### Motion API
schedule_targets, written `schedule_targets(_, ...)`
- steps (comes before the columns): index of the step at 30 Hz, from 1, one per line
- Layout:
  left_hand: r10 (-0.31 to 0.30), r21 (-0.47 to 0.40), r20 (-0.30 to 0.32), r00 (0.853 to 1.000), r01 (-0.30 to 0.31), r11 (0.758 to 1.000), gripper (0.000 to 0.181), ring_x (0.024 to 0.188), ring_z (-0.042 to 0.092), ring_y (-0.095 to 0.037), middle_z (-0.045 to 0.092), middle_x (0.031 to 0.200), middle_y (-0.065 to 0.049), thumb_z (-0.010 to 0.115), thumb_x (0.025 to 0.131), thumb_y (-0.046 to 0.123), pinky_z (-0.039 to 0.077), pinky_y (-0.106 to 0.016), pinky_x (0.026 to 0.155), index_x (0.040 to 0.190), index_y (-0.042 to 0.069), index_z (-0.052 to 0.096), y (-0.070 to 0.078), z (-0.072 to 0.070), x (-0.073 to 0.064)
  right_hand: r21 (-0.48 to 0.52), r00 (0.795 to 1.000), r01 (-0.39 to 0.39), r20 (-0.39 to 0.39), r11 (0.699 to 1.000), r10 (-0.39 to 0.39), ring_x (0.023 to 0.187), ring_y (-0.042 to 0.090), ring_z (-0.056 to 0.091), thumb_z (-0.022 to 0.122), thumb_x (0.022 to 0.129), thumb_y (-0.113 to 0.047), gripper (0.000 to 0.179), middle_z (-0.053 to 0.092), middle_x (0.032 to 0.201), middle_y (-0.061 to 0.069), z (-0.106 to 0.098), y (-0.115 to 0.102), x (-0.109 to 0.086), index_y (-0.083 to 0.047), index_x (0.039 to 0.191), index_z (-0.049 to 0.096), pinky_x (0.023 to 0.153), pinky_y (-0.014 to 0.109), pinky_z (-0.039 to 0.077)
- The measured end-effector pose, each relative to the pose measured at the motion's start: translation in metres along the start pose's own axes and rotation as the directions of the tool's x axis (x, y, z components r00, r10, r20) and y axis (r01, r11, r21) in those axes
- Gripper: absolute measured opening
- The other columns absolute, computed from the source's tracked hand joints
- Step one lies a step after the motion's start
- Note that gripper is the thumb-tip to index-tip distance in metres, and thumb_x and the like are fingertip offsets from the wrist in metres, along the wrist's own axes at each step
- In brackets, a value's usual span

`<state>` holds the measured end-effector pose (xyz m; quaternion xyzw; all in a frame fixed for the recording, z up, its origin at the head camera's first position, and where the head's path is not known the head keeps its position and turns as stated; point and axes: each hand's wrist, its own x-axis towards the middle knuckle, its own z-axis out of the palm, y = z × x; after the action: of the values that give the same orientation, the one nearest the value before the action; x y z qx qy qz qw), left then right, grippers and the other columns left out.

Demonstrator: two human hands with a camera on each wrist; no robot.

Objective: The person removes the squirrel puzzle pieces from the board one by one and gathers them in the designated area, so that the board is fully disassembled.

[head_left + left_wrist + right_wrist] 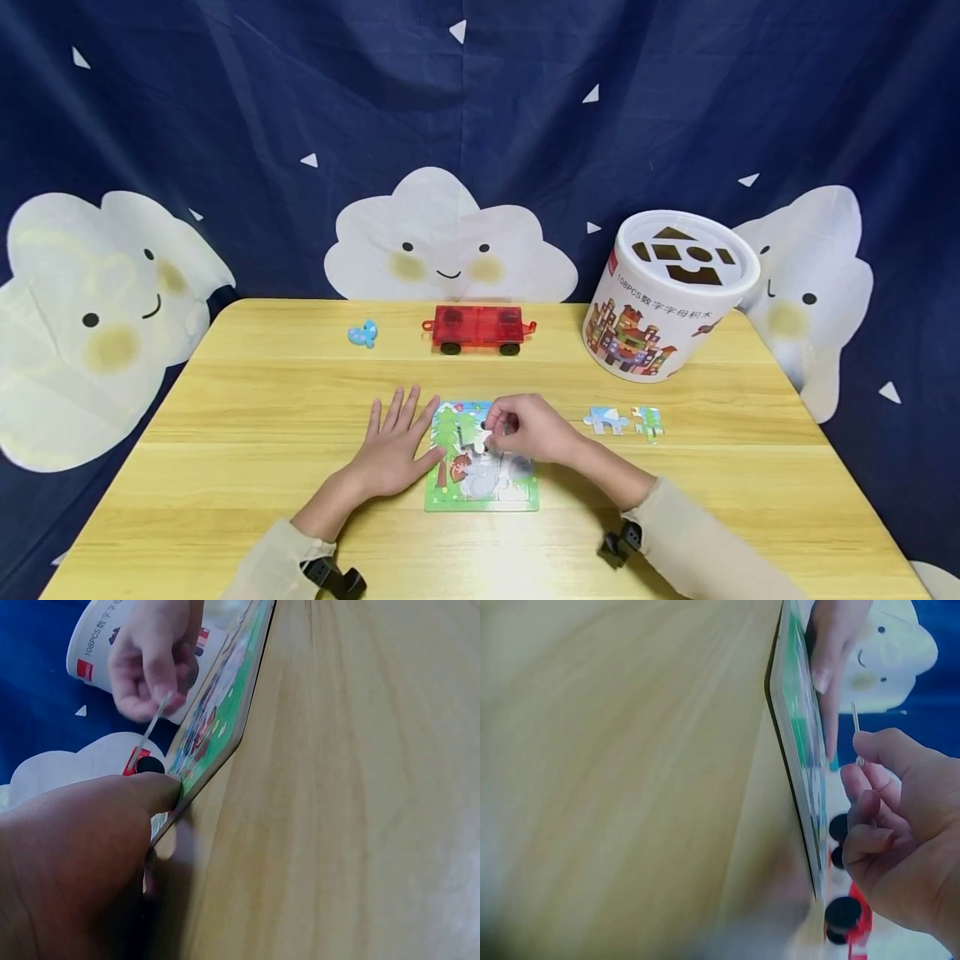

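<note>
A jigsaw puzzle board (480, 505) with a green border lies on the table, showing a grey animal and a green tree. My left hand (393, 454) rests flat with fingers spread at the board's left side, its thumb touching the edge. Over the board's upper part, my right hand (536, 429) pinches a jigsaw piece (472, 437) between thumb and fingers. In the left wrist view, this thin piece (150, 727) is tilted and held above the board's surface. Two loose jigsaw pieces, one blue (606, 420) and one green (648, 422), lie to the right.
Toward the back of the wooden table (247, 400) stands a red toy wagon (477, 325) with black wheels. Left of it lies a small blue toy (363, 334). A white block bucket (652, 317) with shape cutouts in its lid stands at back right, before a dark blue curtain (525, 100).
</note>
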<state>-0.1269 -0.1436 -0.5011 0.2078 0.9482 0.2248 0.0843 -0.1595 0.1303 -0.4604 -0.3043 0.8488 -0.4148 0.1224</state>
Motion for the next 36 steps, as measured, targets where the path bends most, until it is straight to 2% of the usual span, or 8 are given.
schedule_targets(4, 0.009, -0.002, -0.008, 1.000, -0.009, 1.000, 0.079, 0.155, -0.009, -0.039, 0.000, 0.170, -0.016, 0.049, 0.103, 0.054, -0.014, -0.062, 0.117, 0.164, 0.014, 0.019, -0.004, 0.003, 0.002, 0.014, 1.000, -0.002, -0.016, 1.000, 0.002, 0.065, 0.004, 0.051, 0.079, 0.085, -0.004, 0.013, 0.062, 0.075, -0.010, -0.016, 0.007, -0.014, -0.012, 0.090, 0.070, 0.060, 0.019, 0.046)
schedule_targets(9, 0.007, -0.014, 0.006, 1.000, -0.007, 1.000, 0.079, 0.155, -0.011, -0.039, -0.001, 0.170, -0.017, 0.049, 0.104, 0.054, -0.015, -0.062, 0.117, 0.164, 0.013, 0.018, -0.002, 0.000, 0.002, 0.035, 0.998, -0.039, -0.045, 0.999, 0.040, 0.068, 0.008, 0.055, 0.079, 0.084, -0.002, 0.014, 0.063, 0.077, -0.006, -0.037, 0.018, -0.033, -0.010, 0.091, 0.071, 0.062, 0.021, 0.049)
schedule_targets(13, 0.023, -0.047, -0.002, 1.000, -0.023, 0.999, 0.079, 0.154, -0.010, -0.041, 0.001, 0.169, -0.021, 0.050, 0.103, 0.053, -0.016, -0.062, 0.116, 0.164, 0.010, 0.020, 0.002, -0.004, 0.000, 0.016, 0.996, -0.060, -0.071, 0.998, 0.061, 0.071, 0.010, 0.057, 0.079, 0.084, -0.002, 0.014, 0.064, 0.078, -0.005, -0.052, 0.029, -0.048, -0.011, 0.091, 0.071, 0.063, 0.022, 0.050)
schedule_targets(17, 0.025, -0.042, -0.001, 1.000, -0.025, 0.999, 0.080, 0.154, -0.010, -0.042, 0.002, 0.169, -0.022, 0.049, 0.103, 0.053, -0.016, -0.063, 0.116, 0.164, 0.009, 0.020, 0.003, -0.004, 0.000, -0.023, 0.993, -0.083, -0.091, 0.996, 0.081, 0.070, 0.009, 0.056, 0.080, 0.085, -0.003, 0.014, 0.062, 0.078, -0.005, -0.064, 0.038, -0.060, -0.011, 0.090, 0.070, 0.062, 0.021, 0.050)
schedule_targets(20, 0.013, -0.020, 0.003, 1.000, -0.013, 1.000, 0.080, 0.155, -0.009, -0.041, 0.001, 0.169, -0.020, 0.050, 0.103, 0.052, -0.016, -0.062, 0.117, 0.164, 0.010, 0.019, 0.002, -0.003, 0.000, -0.042, 0.991, -0.101, -0.098, 0.994, 0.096, 0.069, 0.008, 0.054, 0.080, 0.085, -0.004, 0.013, 0.061, 0.076, -0.005, -0.068, 0.045, -0.067, -0.011, 0.089, 0.070, 0.062, 0.021, 0.049)
schedule_targets(24, 0.019, -0.040, -0.005, 1.000, -0.019, 0.999, 0.079, 0.154, -0.008, -0.043, 0.002, 0.169, -0.022, 0.051, 0.103, 0.050, -0.016, -0.062, 0.116, 0.163, 0.009, 0.021, 0.002, -0.003, 0.000, -0.053, 0.989, -0.109, -0.104, 0.993, 0.103, 0.068, 0.007, 0.053, 0.080, 0.085, -0.003, 0.013, 0.060, 0.075, -0.005, -0.071, 0.050, -0.071, -0.011, 0.088, 0.070, 0.061, 0.020, 0.048)
schedule_targets(36, 0.004, -0.035, 0.029, 1.000, -0.003, 0.999, 0.078, 0.154, -0.006, -0.045, 0.004, 0.168, -0.025, 0.053, 0.103, 0.046, -0.014, -0.064, 0.117, 0.162, 0.005, 0.023, 0.010, -0.013, -0.003, -0.085, 0.988, -0.141, -0.082, 0.986, 0.134, 0.066, 0.006, 0.050, 0.081, 0.085, -0.006, 0.013, 0.058, 0.073, -0.007, -0.069, 0.052, -0.069, -0.010, 0.090, 0.069, 0.059, 0.020, 0.045)
